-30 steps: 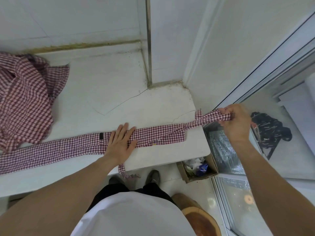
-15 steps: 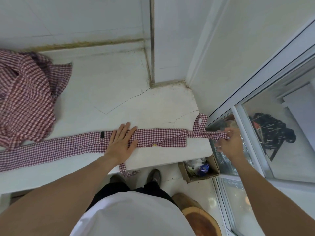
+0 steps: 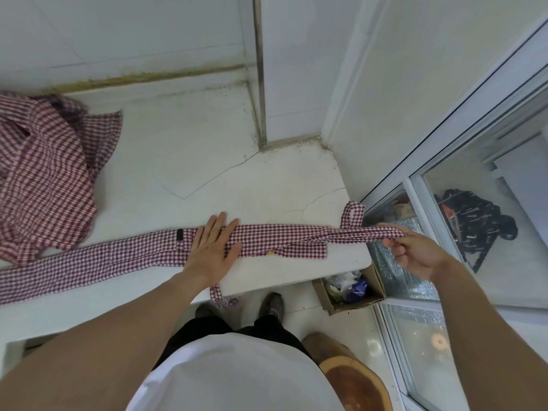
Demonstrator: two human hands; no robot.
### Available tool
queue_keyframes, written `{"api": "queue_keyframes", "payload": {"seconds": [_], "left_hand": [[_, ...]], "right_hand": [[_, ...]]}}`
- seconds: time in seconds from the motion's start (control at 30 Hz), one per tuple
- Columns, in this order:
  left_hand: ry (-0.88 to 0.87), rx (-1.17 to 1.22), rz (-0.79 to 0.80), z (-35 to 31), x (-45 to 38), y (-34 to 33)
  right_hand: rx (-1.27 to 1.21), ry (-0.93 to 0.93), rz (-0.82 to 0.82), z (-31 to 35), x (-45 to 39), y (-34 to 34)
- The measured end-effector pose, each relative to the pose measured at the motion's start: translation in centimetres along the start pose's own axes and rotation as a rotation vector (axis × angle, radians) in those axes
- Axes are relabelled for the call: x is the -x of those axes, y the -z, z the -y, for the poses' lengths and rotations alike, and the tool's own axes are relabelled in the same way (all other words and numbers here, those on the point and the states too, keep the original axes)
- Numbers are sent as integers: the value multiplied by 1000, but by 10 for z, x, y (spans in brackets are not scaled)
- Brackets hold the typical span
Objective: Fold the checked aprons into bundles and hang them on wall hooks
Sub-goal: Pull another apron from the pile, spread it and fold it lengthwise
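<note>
We press our left hand (image 3: 214, 247) flat on the red-and-white checked cotton apron folded into a long narrow band (image 3: 118, 256), fingers straight and slightly spread, palm down on the cloth. Our right hand (image 3: 415, 253) is off the right end of the white cracked stone counter (image 3: 207, 161), palm turned up, fingers curled, pinching the thin checked apron strap (image 3: 370, 232) between thumb and fingertips. The strap runs taut from that pinch back onto the counter, where it joins the band's right end.

We count two aprons. The folded band lies along the counter's front edge, running from its left side almost to its right end; a small black tag is on it just left of our left hand, and a short strap end hangs over the front edge below that hand. The second checked apron, a crumpled heap (image 3: 44, 173), sits at the counter's left rear, touching the band's far-left stretch. One small strap loop (image 3: 353, 213) lies at the counter's right end.

Below the counter's right end stands one open brown cardboard box of rubbish (image 3: 350, 287). One round wooden block (image 3: 353, 378) stands on the floor in front of the counter, beside our two dark shoes.
</note>
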State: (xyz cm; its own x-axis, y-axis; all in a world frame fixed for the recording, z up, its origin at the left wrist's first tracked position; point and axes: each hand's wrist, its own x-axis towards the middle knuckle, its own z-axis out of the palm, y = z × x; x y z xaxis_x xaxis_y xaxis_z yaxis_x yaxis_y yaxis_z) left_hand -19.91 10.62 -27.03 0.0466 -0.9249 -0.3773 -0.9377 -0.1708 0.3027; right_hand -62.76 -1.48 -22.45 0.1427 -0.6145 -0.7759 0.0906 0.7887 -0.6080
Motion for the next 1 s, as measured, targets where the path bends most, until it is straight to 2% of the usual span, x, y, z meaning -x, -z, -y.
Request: {"api": "queue_keyframes", "payload": {"seconds": [0.07,0.17,0.3,0.47,0.53,0.6,0.7,0.8,1.0], "left_hand": [[0,-8,1,0,0,0],[4,-14,0,0,-1,0],[-4,6,8,0,0,-1],[58,-104,-55,-33,1,9],[-33,-131,-123,-64,0,13],[-245,-30,-180,-92,-2,12],[-425,-43,-17,-123,-10,-2],[-406,-247,149,-135,-10,-21],[-379,-288,173,-141,-10,-23]], "right_hand": [[-134,-52,92,4,5,8],[-206,-9,121,6,8,8],[-109,83,112,15,15,2],[143,150,-63,24,19,-3],[102,198,-97,25,19,-7],[47,248,-101,26,20,-14],[-17,295,-130,26,21,-24],[-89,334,-181,29,23,-34],[-252,383,-263,22,22,-55]]}}
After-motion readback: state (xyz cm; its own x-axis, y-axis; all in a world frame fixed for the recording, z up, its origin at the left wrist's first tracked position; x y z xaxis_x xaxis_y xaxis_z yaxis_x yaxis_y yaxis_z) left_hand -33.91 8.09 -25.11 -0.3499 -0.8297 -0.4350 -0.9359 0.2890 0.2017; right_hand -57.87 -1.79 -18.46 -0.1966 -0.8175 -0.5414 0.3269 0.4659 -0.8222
